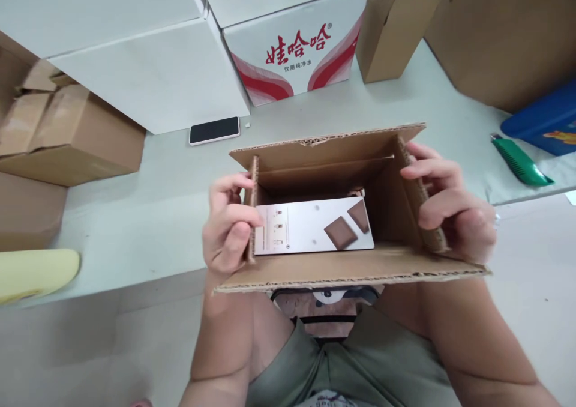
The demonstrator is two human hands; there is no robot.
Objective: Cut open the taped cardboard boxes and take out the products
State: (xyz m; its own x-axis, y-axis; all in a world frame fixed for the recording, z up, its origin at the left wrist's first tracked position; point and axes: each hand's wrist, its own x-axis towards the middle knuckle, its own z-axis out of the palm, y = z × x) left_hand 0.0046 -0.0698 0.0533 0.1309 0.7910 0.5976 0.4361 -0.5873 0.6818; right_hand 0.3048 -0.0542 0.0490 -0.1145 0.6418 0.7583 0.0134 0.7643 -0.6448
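An open cardboard box (351, 266) is held up in front of me, its top flaps raised. My left hand (227, 227) is closed over the box's left flap, fingers bent around the edge. On the opposite side, my right hand (454, 206) grips the right flap in the same way. Inside lies a white carton (301, 227) printed with brown squares and small pictures, pushed toward the left. The right part of the inside is in shadow, and the floor of the box there is hard to make out.
Beyond the box, a phone (215, 131) lies on the pale tabletop (171, 215). A white box with red lettering (297, 53) and a brown carton (396, 35) stand behind. More cardboard boxes (85, 137) sit left; a green box cutter (519, 161) and a blue container (544, 119) sit right.
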